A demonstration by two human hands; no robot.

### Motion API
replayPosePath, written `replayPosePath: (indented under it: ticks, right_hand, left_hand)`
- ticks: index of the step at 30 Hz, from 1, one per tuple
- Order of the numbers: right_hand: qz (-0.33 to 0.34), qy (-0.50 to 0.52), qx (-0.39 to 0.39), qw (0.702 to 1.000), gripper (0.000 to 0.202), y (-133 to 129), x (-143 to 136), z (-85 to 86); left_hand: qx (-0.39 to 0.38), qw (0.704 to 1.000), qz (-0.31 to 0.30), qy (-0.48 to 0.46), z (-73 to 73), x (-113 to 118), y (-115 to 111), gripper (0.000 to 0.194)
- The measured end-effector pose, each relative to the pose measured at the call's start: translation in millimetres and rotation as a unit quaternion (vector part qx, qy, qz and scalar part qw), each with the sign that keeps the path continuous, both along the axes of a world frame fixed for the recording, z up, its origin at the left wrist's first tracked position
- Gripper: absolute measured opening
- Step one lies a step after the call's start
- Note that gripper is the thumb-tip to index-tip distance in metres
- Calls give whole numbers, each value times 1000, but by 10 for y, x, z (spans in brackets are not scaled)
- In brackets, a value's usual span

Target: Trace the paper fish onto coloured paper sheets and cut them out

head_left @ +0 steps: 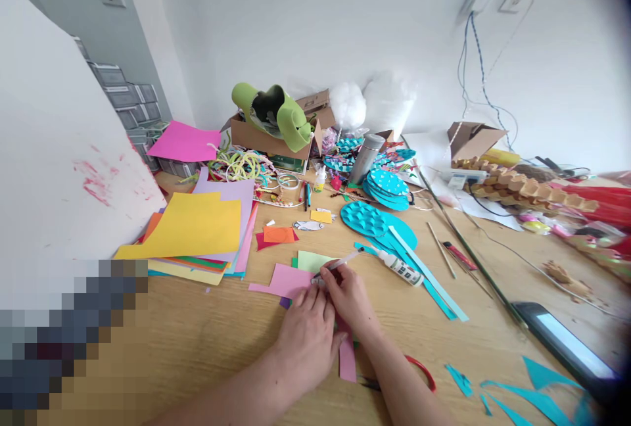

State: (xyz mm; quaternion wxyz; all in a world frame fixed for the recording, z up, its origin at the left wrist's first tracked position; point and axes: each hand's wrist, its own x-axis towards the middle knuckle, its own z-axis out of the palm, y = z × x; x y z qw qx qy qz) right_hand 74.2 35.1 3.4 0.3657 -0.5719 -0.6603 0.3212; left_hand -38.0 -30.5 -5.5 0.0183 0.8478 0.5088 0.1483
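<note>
My right hand (351, 298) grips a slim pen (351, 256), its tip end down among the fingers and its other end pointing up to the right. Fingers stretched out, my left hand (306, 331) lies flat on pink paper (286, 278). A small whitish piece with dark marks (318, 281) shows at the fingertips of both hands, mostly covered. Light green paper (310, 260) lies under and behind the pink sheet. A pink strip (348, 363) sticks out below my hands. Partly behind my right forearm are red-handled scissors (422, 373).
A white glue bottle (401, 268) lies right of my hands beside blue strips (434, 281). Stacked coloured paper (197, 225) sits at the left. Further back stand a metal flask (367, 158) and a cardboard box (269, 143). A phone (566, 340) and blue scraps (537, 403) lie front right.
</note>
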Motion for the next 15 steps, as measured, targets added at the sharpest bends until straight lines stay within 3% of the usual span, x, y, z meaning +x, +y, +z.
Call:
replayPosePath:
  ticks: [15]
  right_hand:
    - [11, -23, -14, 1000, 25, 10, -20, -12]
  left_hand:
    - [-11, 1000, 4, -4, -7, -8, -12, 56]
